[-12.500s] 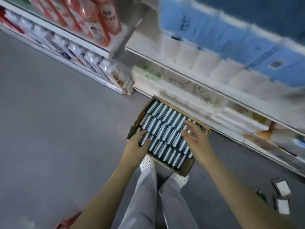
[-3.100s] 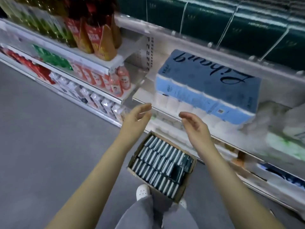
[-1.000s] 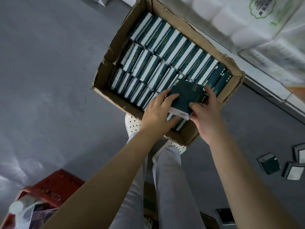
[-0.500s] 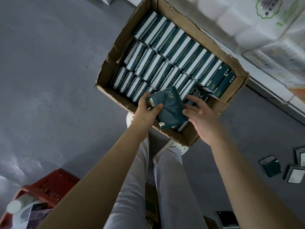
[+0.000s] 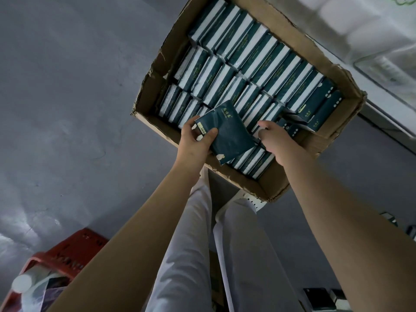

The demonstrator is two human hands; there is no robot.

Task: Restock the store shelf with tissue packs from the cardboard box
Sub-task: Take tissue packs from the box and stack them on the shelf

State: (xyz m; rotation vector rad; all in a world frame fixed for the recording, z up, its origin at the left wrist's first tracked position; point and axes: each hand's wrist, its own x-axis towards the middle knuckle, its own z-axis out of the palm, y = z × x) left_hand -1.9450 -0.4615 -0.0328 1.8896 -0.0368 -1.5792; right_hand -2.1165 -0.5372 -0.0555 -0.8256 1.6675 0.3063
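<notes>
An open cardboard box lies on the grey floor, packed with rows of dark green tissue packs standing on edge. My left hand grips one dark green tissue pack by its left end and holds it tilted just above the box's near rows. My right hand is to the right of that pack, apart from it, reaching down among the packs in the box's near right corner. Its fingertips are hidden, so I cannot tell whether it holds anything.
The store shelf's bottom level runs along the upper right, with white paper-roll bundles on it. A red basket stands at lower left. Loose packs lie on the floor at lower right. My legs are below the box.
The pack now rests in my left hand alone. My right hand has let go of it and moved right, down into the box. The view has come closer to the box.
</notes>
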